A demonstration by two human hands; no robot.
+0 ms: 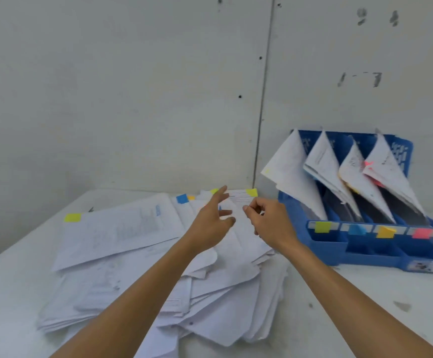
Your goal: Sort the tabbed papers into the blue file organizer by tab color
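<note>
White sheets sprawl in a loose pile of papers [210,280] across the middle of the table [8,293], and both bare arms reach in over it. The left hand [211,219] hovers above the far end of the pile, fingers spread wide and straight, holding nothing. Its longest finger points up beside a small lime tab [214,191].

The right hand [271,223] sits just beside it, fingers curled inward over a sheet that carries a yellow tab [251,192] at its far corner. Whether it actually pinches that sheet, I cannot tell from this angle.

Over on the left side of the pile, a big sheet shows a large lime tab [72,217] on its corner. At the far edge a blue tab [181,198] peeks out, with an orange tab [191,197] right next to it.

To the right of the pile, near the right hand, stands the blue file organizer [365,257], its back up against the wall [132,86]. It has four slots, each with filed sheets [324,164] leaning inside, corners pointing up.

Along its front rail, left to right, run a lime marker [322,226], a blue marker [356,229], an orange marker [385,232] and a pink marker [421,233]. A pink tab [368,164] shows on the sheets in the rightmost slot.
</note>
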